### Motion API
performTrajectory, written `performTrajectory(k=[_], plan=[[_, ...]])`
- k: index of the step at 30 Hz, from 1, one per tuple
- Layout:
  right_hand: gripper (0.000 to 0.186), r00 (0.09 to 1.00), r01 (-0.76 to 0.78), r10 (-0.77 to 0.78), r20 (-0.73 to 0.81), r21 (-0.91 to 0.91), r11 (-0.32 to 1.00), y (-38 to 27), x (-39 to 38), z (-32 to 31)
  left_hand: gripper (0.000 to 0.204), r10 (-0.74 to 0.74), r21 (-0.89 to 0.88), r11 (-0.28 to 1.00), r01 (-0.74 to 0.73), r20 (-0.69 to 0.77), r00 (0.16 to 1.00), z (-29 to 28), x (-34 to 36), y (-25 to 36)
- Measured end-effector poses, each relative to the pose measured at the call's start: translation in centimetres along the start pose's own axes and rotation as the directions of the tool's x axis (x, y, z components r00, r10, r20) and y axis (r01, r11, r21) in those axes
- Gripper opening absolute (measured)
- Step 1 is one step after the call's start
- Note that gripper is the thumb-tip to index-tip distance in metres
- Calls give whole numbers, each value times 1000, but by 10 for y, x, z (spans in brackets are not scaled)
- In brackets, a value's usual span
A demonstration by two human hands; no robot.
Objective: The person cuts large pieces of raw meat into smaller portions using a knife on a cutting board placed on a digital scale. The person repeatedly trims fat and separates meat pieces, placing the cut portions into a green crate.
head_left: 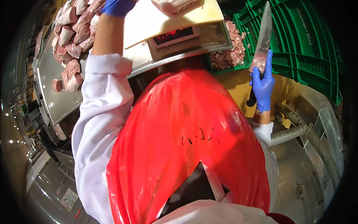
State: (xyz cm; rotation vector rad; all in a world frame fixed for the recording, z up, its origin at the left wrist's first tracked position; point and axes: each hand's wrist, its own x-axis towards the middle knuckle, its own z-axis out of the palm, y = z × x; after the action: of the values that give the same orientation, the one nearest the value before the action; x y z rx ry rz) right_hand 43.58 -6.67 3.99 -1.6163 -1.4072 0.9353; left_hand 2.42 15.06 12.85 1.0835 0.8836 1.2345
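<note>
In a blue glove, my right hand point(263, 87) grips the black handle of a large knife point(261, 41), its long blade pointing up and away from me. My left hand point(118, 6), also gloved in blue, reaches to the top edge of the picture beside the pale cutting board point(167, 19). Its fingers are cut off from view, so I cannot tell what it touches. A pale pink piece of meat point(175, 5) lies on the board. Under the board's near edge sits a digital scale point(174, 37) with a lit red display.
Many chunks of raw meat point(69, 35) are heaped on a steel table point(61, 104) at the left. Small meat pieces point(235, 46) fill a container right of the board. Green plastic crates point(302, 41) stand at the far right, above a metal pipe rail point(287, 135).
</note>
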Motion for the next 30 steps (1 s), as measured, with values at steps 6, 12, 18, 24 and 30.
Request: performTrajectory(k=[6, 12, 18, 24, 30], plan=[[79, 1000, 17, -17, -16, 9, 1000, 1, 5, -6, 34, -2, 434, 900, -44, 103, 995, 94, 98, -67], [78, 997, -56, 58, -47, 44, 997, 15, -20, -6, 54, -110, 736, 652, -182, 330, 938, 79, 117, -47], [78, 994, -92, 93, -48, 26, 995, 26, -25, -6, 109, -214, 985, -13, -169, 163, 963, 40, 110, -90], [79, 997, -74, 74, -25, 1, 997, 16, -9, 0, 111, -297, 955, -252, -156, 77, 952, 60, 77, -86], [83, 999, -23, 23, 33, -1, 1000, 7, 14, 17, 93, -376, 599, 257, -759, 785, 492, 10, 66, -40]])
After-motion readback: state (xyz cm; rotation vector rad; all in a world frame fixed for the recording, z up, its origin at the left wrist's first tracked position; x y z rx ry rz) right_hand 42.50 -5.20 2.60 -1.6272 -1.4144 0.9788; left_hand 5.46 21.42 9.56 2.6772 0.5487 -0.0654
